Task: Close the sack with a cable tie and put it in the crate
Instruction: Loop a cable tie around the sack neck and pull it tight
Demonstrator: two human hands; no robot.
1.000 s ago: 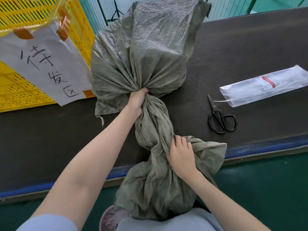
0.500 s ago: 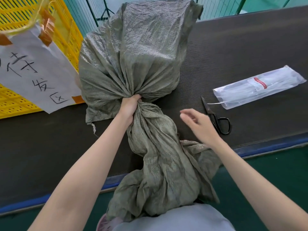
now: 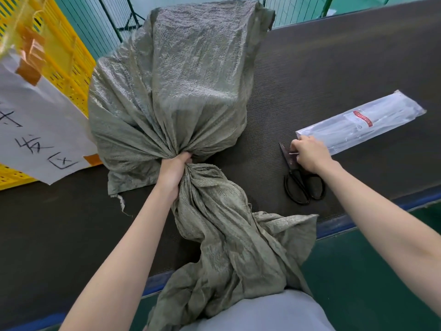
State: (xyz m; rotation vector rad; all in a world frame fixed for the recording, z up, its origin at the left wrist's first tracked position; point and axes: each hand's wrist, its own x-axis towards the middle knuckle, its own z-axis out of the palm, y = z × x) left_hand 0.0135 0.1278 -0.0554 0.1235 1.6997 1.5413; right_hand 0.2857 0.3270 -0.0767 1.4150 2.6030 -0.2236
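The left hand grips the sack at its gathered neck, while right of the sack the right hand pinches a cable tie above the scissors.

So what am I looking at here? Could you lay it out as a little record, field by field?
Sack: grey-green woven sack, lying on the dark table, neck gathered
Left hand: left hand clenched around the gathered neck
Right hand: right hand at the open end of the cable tie packet, pinching one thin white tie
Scissors: black scissors, on the table beside the right hand
Crate: yellow crate, far left, paper sign taped on
Tie on sack: none yet
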